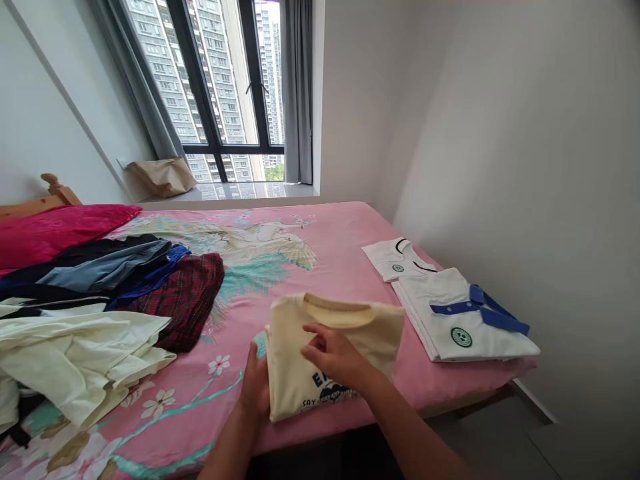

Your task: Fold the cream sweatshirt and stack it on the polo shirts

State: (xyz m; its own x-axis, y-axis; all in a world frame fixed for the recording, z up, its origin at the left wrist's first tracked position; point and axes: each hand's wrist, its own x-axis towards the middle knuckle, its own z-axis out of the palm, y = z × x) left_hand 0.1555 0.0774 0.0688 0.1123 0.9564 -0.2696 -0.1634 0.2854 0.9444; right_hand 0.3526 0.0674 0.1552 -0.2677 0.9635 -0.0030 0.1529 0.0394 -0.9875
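Note:
A folded cream T-shirt lies at the front edge of the bed, its neckline toward the window and dark blue print at the near side. At its left edge is my left hand, the thumb up along the side and the other fingers partly hidden by the cloth. My right hand is over the middle of the shirt, index finger stretched out and the others loosely bent, with nothing visible in it. Whether its fingertips touch the cloth is hard to see.
Folded white polo shirts with a blue collar and a folded white shirt lie at right. On the left is a loose pile with a cream garment and plaid cloth, near a red pillow. A pink floral sheet covers the bed.

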